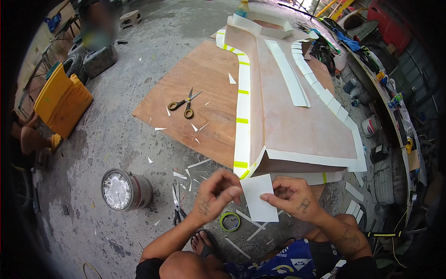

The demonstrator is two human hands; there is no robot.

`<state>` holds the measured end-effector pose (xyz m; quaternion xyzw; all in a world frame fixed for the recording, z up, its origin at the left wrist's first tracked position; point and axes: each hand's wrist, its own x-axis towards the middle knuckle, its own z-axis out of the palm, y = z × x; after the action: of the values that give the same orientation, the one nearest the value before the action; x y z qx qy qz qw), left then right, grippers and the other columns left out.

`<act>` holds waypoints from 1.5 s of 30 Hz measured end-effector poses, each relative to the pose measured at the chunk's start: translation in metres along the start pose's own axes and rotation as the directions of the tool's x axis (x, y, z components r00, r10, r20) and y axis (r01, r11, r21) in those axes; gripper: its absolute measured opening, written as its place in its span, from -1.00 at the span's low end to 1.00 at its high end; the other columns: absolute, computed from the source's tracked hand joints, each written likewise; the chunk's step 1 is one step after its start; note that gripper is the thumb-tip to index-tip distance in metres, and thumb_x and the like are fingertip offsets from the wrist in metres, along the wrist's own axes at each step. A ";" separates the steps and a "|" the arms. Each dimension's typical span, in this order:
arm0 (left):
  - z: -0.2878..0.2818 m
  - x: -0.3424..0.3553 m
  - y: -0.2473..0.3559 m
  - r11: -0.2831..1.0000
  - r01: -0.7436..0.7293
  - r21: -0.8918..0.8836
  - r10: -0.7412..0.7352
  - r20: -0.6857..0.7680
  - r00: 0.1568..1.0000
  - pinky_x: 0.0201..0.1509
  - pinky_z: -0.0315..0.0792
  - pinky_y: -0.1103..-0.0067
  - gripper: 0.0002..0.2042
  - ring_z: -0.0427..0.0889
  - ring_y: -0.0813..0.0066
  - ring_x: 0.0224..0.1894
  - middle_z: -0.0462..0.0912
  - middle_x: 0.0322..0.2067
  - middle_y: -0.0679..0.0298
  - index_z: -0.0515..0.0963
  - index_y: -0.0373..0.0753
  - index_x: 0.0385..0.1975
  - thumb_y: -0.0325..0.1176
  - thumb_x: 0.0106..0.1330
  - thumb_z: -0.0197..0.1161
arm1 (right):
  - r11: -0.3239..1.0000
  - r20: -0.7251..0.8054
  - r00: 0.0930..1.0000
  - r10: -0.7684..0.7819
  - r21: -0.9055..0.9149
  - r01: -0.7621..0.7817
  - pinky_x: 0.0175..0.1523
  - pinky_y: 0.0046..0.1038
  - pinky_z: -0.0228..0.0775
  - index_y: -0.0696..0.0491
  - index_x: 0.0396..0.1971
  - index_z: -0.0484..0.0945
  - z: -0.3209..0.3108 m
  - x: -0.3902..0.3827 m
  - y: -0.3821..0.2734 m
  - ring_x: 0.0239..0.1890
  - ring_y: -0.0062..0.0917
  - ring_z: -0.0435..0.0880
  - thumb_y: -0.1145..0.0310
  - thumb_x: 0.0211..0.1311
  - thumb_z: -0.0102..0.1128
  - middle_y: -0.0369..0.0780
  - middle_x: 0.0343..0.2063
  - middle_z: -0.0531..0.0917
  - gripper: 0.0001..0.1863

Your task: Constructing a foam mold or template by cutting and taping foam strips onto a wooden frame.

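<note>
My right hand had the white card pinched at its right edge, thumb in front; my left hand curled beside its left edge, grip undeterminable; the card was at the near end of the taped panel, the green tape roll on the floor.
</note>
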<state>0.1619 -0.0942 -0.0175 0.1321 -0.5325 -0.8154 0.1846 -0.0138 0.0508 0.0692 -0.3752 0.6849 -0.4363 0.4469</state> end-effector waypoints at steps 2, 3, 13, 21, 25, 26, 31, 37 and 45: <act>-0.001 0.011 0.018 0.979 -0.202 0.022 0.203 -0.110 0.973 -0.14 0.51 0.62 -0.67 0.61 0.59 -0.30 0.65 -0.33 0.30 0.49 -0.39 0.03 -0.46 0.31 0.34 | 0.999 -0.013 1.000 -0.024 -0.044 0.023 -0.34 -0.63 0.57 0.29 -0.32 0.65 0.002 0.001 -0.003 -0.33 -0.70 0.67 0.46 0.24 0.36 -0.23 -0.37 0.68 -0.83; 0.001 0.012 0.024 0.987 -0.162 -0.017 0.160 -0.083 0.984 -0.05 0.49 0.64 -0.65 0.61 0.60 -0.16 0.65 -0.25 0.30 0.49 -0.36 0.06 -0.48 0.31 0.35 | 0.995 -0.009 0.998 -0.056 -0.081 0.055 -0.36 -0.61 0.55 0.28 -0.32 0.65 0.003 0.002 0.000 -0.37 -0.68 0.67 0.45 0.22 0.39 -0.21 -0.39 0.67 -0.82; -0.060 0.035 0.008 0.897 -0.091 -0.433 -0.027 -0.259 0.966 -0.04 0.55 0.53 -0.72 0.67 0.46 -0.15 0.69 -0.19 0.18 0.56 -0.39 -0.02 -0.39 0.34 0.28 | 0.345 0.052 0.783 -0.619 -0.879 0.330 0.00 -0.28 0.50 0.17 -0.11 0.65 -0.027 0.013 -0.051 -0.09 -0.22 0.65 0.35 0.05 0.49 -0.13 -0.24 0.71 -0.61; -0.030 0.043 -0.018 0.715 -0.035 -0.698 -0.014 -0.064 0.998 -0.15 0.44 0.56 -0.60 0.55 0.52 -0.26 0.64 -0.23 0.21 0.52 -0.42 0.11 -0.40 0.30 0.28 | 0.343 0.069 0.799 -0.598 -0.879 0.332 0.15 -0.23 0.45 0.26 0.00 0.57 -0.021 0.030 -0.021 0.01 -0.18 0.63 0.42 0.16 0.36 -0.02 -0.07 0.68 -0.59; -0.031 0.042 -0.030 0.793 -0.075 -0.605 0.022 -0.093 0.995 -0.20 0.47 0.56 -0.68 0.59 0.51 -0.29 0.68 -0.24 0.19 0.53 -0.39 0.09 -0.39 0.40 0.22 | 0.348 0.056 0.787 -0.614 -0.876 0.334 0.12 -0.22 0.45 0.27 -0.01 0.57 -0.021 0.031 -0.018 -0.03 -0.19 0.64 0.44 0.14 0.35 -0.02 -0.09 0.69 -0.59; -0.030 0.042 -0.029 0.795 -0.070 -0.603 0.021 -0.089 0.996 -0.20 0.47 0.56 -0.68 0.59 0.51 -0.29 0.68 -0.24 0.19 0.53 -0.39 0.09 -0.39 0.40 0.22 | 0.351 0.051 0.787 -0.614 -0.876 0.331 0.12 -0.22 0.45 0.28 -0.01 0.57 -0.021 0.032 -0.017 -0.04 -0.19 0.64 0.45 0.14 0.35 -0.02 -0.09 0.69 -0.59; -0.027 0.041 -0.022 0.924 -0.042 -0.380 -0.061 -0.255 0.965 -0.50 0.48 0.65 -0.77 0.57 0.50 -0.59 0.68 -0.40 0.16 0.53 -0.35 -0.14 -0.27 0.47 0.17 | 0.361 0.042 0.787 -0.615 -0.873 0.329 0.12 -0.23 0.44 0.29 -0.02 0.57 -0.022 0.033 -0.016 -0.04 -0.20 0.64 0.46 0.15 0.34 -0.02 -0.08 0.69 -0.60; -0.016 0.033 -0.002 0.943 -0.064 -0.328 0.004 -0.180 0.984 -0.55 0.50 0.60 -0.76 0.58 0.44 -0.67 0.68 -0.51 0.08 0.42 -0.41 -0.01 -0.39 0.46 0.13 | 0.360 0.039 0.770 -0.637 -0.868 0.342 0.07 -0.25 0.47 0.24 -0.02 0.59 -0.024 0.032 -0.020 -0.05 -0.20 0.67 0.47 0.09 0.40 -0.06 -0.10 0.71 -0.58; 0.009 0.005 0.013 0.988 0.069 -0.137 -0.048 0.148 0.988 -0.51 0.54 0.66 -0.65 0.68 0.47 -0.56 0.72 -0.39 0.03 0.25 -0.38 0.19 -0.48 0.47 0.06 | 0.798 -0.077 0.860 -0.504 -0.422 0.430 -0.13 -0.46 0.58 0.24 -0.10 0.59 -0.006 0.001 -0.042 -0.20 -0.39 0.71 0.50 0.10 0.46 -0.10 -0.23 0.71 -0.64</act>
<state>0.1557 -0.0940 -0.0022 0.0748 -0.4812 -0.8636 0.1304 -0.0147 0.0371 0.1089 -0.5719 0.6820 -0.4209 0.1755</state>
